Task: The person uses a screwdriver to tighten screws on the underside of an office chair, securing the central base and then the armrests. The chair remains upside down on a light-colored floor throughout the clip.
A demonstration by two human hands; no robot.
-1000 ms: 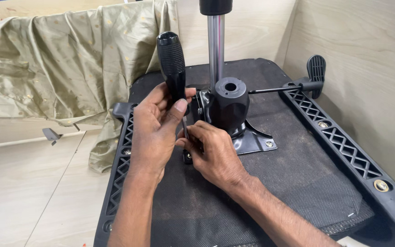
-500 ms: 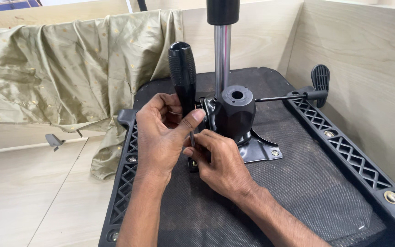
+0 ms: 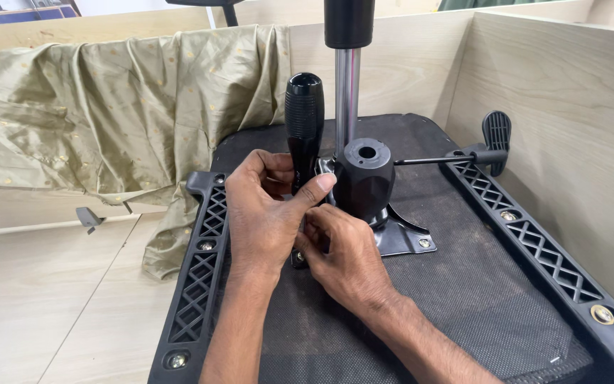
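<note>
We see the left hand (image 3: 268,206) near the middle of the frame, its fingers curled shut around the lower part of a black ribbed handle (image 3: 304,128) that stands upright; the thumb presses across the front of it toward the right. The handle rises out of the top of that grip, so most of its length shows above the knuckles, while its lower end is hidden behind the fingers.

Just below and to the right, the right hand (image 3: 342,252) sits with its fingers bunched together against the foot of the same handle, touching the left hand. Whether it pinches a small part there we cannot tell, because the fingertips are hidden.

Immediately right of both hands stands a black rounded housing (image 3: 364,181) with 1 hole in its top, mounted on a dark metal plate (image 3: 406,238) with a visible screw. Behind it a shiny steel column (image 3: 347,99) goes up to a black sleeve at the top edge of the frame. A thin rod ending in a black paddle lever (image 3: 495,139) reaches out to the right.

All of this sits on the underside of a chair seat (image 3: 463,299), dark mesh fabric framed by black plastic lattice rails. At upper left an olive cloth (image 3: 108,121) hangs over a pale wooden panel (image 3: 556,92).
</note>
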